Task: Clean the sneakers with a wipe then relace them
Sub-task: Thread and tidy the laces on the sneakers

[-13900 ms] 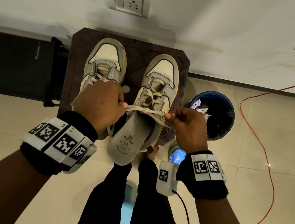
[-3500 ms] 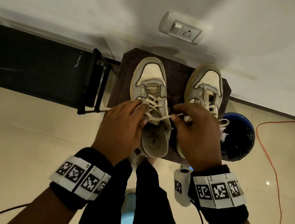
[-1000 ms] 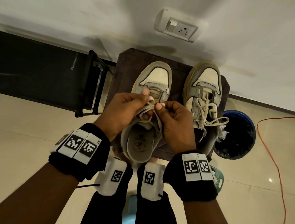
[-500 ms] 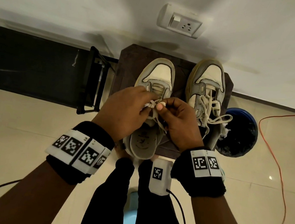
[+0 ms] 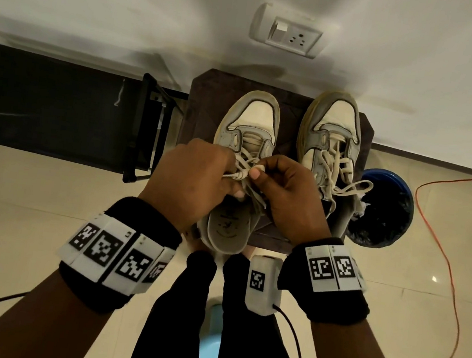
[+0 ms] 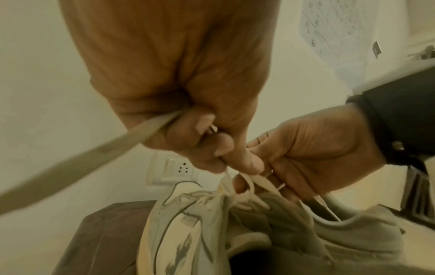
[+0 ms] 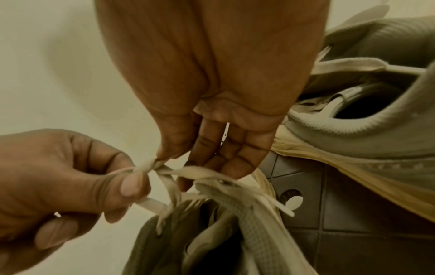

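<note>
Two worn grey-and-white sneakers stand side by side on a dark brown stool [image 5: 201, 107]. Both hands meet over the left sneaker [image 5: 248, 127], above its open collar. My left hand [image 5: 230, 176] pinches one strand of the cream lace [image 5: 239, 175], and my right hand [image 5: 256, 171] pinches the other at a small knot. The left wrist view shows a strand [image 6: 94, 154] running out of my left fist [image 6: 188, 134]. In the right wrist view the right thumb and finger [image 7: 169, 154] pinch the crossing of the lace [image 7: 150, 165]. The right sneaker [image 5: 332, 125] is laced, with loose ends hanging.
A blue bin with a black liner [image 5: 384, 207] stands right of the stool. An orange cable [image 5: 451, 268] runs over the tiled floor. A black metal rack [image 5: 146, 127] is on the left, a wall socket [image 5: 289, 37] above. My legs in black trousers [image 5: 183, 320] are below.
Seconds ago my hands held the lace stretched out between them; now they sit close together, pinching a small knot over the left sneaker. The sneakers have not shifted on the stool.
</note>
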Tool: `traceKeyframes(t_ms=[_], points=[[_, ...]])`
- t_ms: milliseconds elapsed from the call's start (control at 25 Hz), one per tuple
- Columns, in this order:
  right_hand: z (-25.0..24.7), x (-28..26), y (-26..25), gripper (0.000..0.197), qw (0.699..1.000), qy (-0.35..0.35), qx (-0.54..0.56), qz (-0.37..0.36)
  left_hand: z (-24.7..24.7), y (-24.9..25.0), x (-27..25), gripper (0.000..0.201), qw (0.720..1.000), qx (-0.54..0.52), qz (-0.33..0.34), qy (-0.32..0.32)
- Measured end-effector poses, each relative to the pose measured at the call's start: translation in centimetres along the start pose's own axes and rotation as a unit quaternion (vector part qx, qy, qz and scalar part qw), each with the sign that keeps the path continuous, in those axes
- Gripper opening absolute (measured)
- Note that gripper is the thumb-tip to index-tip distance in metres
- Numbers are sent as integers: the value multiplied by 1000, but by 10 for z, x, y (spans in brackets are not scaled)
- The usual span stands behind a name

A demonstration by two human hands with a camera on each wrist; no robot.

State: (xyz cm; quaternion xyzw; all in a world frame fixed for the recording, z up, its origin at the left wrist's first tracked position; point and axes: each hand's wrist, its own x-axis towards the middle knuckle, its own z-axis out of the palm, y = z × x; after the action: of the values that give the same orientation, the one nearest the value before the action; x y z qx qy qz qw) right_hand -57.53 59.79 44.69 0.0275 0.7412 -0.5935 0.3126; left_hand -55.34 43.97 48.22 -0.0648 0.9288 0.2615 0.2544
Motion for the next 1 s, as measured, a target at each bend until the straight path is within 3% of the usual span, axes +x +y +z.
traceKeyframes(t_ms=[120,400,640,800,1000], points=[[0,1,1,5,1000,24,-8,-9,0,-5,1,21,996,-85,16,-7],[16,6,12,8,995,94,-12,4,12,-17,5,7,964,-262,-26,44],[19,8,11,9,994,112,-6,-5,16,-22,5,4,946,-316,-41,51],[7,5,23,16,977,172,-124,29,21,-36,7,6,948,-295,-97,72],[4,-6,28,20,920,236,-303,78,37,-48,5,8,953,-251,-152,71]])
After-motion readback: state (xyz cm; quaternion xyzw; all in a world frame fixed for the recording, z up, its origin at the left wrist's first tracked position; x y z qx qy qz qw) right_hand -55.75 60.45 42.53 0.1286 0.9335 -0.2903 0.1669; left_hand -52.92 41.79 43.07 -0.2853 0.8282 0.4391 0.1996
